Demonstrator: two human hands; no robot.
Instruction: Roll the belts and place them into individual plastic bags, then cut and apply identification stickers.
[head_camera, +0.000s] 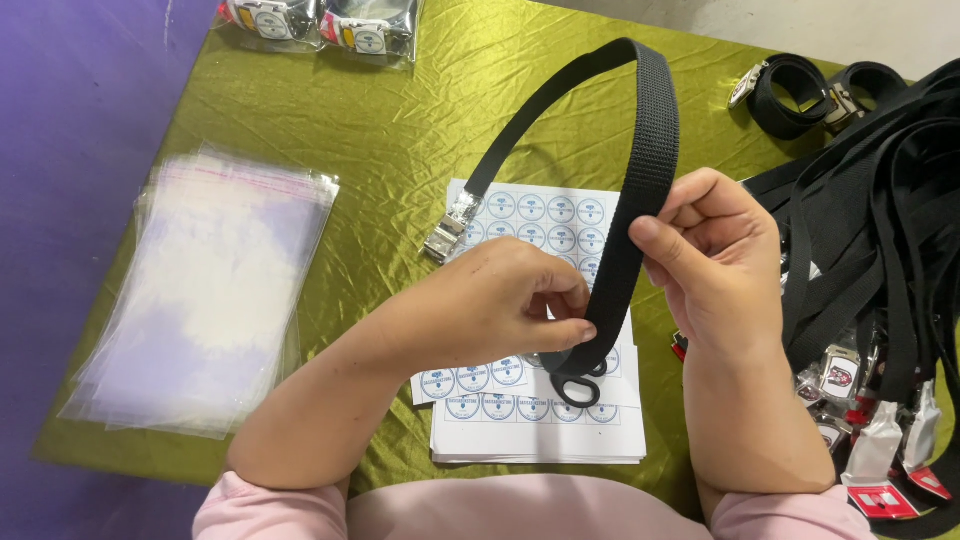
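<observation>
Now both gripping black webbing belt (640, 170): left hand (490, 305) pinched shut on rolled end, right hand (715, 255) closed around strap, above sticker sheets (540, 415) mid-tabletop.

Views: one, head-worn.
Facing: steeply down over the counter (400, 120), from the person's seat.
Nearness: close; forearms fill the lower frame.
</observation>
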